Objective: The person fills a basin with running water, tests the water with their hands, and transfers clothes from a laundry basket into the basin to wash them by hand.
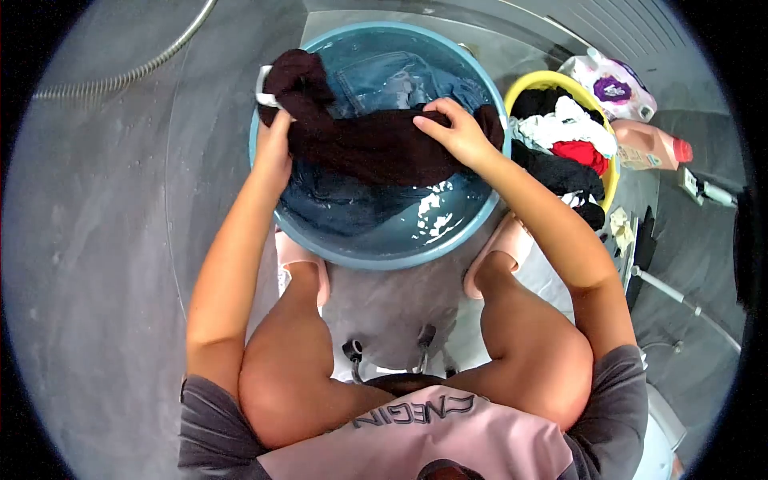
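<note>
A wet, dark maroon garment [372, 148] stretches across a large blue tub [384, 262]. At the tub's left rim, my left hand [277, 152] is closed on the garment's left part, its fingertips hidden by the cloth. Toward the right side, my right hand [460, 136] pinches the same cloth between thumb and fingers. Blue denim clothing [388, 76] lies in the water behind the garment, and more dark blue cloth [340, 200] is under water in front. A white piece [265, 86] shows at the left rim beside the bunched cloth; I cannot tell what it is.
Right of the tub stands a yellow basin [612, 180] heaped with black, white and red clothes [580, 152]. Beyond it are a white-and-purple package [614, 86] and a pink bottle with a red cap [652, 146]. A metal hose [152, 64] hangs at upper left. Pink slippers [512, 244] flank the tub.
</note>
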### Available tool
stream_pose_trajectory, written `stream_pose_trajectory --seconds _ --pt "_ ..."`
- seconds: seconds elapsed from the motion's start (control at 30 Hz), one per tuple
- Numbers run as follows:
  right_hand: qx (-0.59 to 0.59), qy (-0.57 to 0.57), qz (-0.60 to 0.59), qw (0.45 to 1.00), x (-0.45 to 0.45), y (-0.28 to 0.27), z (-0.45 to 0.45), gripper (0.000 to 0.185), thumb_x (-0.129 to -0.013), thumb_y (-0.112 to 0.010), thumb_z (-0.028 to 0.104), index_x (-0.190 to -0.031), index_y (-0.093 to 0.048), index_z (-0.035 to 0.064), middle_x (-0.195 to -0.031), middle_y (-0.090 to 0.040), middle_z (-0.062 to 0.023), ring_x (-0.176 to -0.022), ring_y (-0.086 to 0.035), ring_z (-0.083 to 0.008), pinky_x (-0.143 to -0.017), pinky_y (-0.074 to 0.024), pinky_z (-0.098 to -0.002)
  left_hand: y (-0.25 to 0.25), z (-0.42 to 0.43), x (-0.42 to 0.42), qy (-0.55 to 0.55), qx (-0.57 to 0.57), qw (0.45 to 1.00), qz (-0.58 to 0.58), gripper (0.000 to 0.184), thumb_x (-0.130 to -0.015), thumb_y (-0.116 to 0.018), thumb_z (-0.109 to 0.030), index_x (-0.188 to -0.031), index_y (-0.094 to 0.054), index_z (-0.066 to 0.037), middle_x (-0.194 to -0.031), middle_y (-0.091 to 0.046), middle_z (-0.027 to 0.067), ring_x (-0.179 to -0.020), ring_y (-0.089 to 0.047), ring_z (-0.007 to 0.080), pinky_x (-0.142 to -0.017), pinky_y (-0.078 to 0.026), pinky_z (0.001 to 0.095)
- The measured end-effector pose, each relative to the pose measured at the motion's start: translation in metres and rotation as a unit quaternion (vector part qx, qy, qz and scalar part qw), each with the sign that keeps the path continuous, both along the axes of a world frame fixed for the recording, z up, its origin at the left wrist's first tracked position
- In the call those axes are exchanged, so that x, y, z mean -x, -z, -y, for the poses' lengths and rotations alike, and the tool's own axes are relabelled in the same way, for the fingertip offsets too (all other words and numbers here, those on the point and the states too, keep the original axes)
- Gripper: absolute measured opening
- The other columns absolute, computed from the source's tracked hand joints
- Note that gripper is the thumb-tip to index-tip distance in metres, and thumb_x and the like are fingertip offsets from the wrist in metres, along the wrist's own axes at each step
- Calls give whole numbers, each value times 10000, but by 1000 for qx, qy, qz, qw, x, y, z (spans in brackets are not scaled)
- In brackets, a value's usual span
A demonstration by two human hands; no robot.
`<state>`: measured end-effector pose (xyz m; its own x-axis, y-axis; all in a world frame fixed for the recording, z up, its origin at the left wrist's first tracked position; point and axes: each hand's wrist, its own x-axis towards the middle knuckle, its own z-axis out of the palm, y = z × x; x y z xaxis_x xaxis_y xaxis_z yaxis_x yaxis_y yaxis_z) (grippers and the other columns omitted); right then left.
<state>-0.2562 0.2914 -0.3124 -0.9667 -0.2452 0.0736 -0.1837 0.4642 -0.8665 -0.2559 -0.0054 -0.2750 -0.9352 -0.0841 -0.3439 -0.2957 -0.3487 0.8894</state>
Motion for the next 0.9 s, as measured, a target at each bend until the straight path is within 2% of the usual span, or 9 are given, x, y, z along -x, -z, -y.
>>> stream_pose_trajectory --seconds 0.07,0.3,0.4,0.5,0.6,0.67,0.8,0.87,0.9 --pt "-49 -4 -5 999 -4 6 2 378 -803 -683 340 -976 -592 17 -961 -560 -174 -929 -564 -345 -829 -441 -379 18 8 -5 11 154 988 -7 567 -834 -611 -174 -1338 -394 -34 -1270 -504 76 -1150 -486 199 -988 -356 318" --pt "-236 -54 -68 968 -17 33 -4 359 -803 -674 233 -1021 -490 15 -968 -554 -189 -873 -577 -390 -731 -483 -445 43 25 -10 -30 277 959 -50 599 -766 -583 -13 -1338 -409 -54 -1282 -489 138 -1175 -477 242 -1004 -349 322" --pt "-309 -85 -61 945 -18 45 -6 319 -820 -644 231 -1003 -507 9 -930 -583 -186 -870 -596 -374 -747 -489 -445 30 15 -10 -43 464 873 -142 625 -719 -536 50 -1324 -441 -77 -1323 -435 202 -1228 -428 334 -1037 -329 390" --pt "-416 -113 -2 902 -16 43 0 270 -828 -617 214 -985 -531 11 -895 -623 -183 -858 -622 -355 -757 -502 -438 11 12 -8 93 709 604 -353 670 -662 -577 26 -1301 -488 -158 -1352 -421 167 -1279 -337 394 -1053 -287 519" --pt "-468 -126 4 875 -18 55 -1 238 -845 -579 223 -969 -563 20 -882 -646 -183 -854 -639 -342 -765 -511 -435 15 10 -19 279 726 492 -391 646 -666 -600 1 -1288 -506 -148 -1381 -414 113 -1304 -323 369 -1071 -275 505" --pt "-450 -146 -45 880 -15 60 -7 272 -862 -547 255 -967 -571 5 -916 -646 -215 -881 -635 -363 -774 -516 -439 21 4 -29 345 705 499 -369 577 -676 -616 -21 -1242 -538 -105 -1375 -424 106 -1304 -349 310 -1097 -246 489" --pt "-418 -65 160 892 3 66 -6 345 -908 -507 322 -977 -614 1 -1032 -625 -241 -971 -612 -383 -851 -492 -450 24 13 -31 366 647 500 -444 318 -617 -635 -58 -931 -585 -75 -1006 -553 110 -1024 -517 283 -1034 -327 463" --pt "-346 26 184 920 11 69 -13 375 -914 -508 339 -1029 -626 2 -1051 -617 -249 -986 -599 -392 -872 -468 -444 19 11 -33 392 620 478 -484 232 -589 -640 -73 -811 -572 -71 -863 -555 96 -909 -548 273 -973 -389 448" --pt "-158 111 145 970 5 71 -15 438 -910 -504 361 -1083 -601 -30 -1035 -616 -271 -989 -598 -396 -862 -456 -425 16 9 -39 428 599 496 -461 207 -561 -646 -91 -741 -544 -78 -790 -526 81 -857 -541 264 -873 -412 427"
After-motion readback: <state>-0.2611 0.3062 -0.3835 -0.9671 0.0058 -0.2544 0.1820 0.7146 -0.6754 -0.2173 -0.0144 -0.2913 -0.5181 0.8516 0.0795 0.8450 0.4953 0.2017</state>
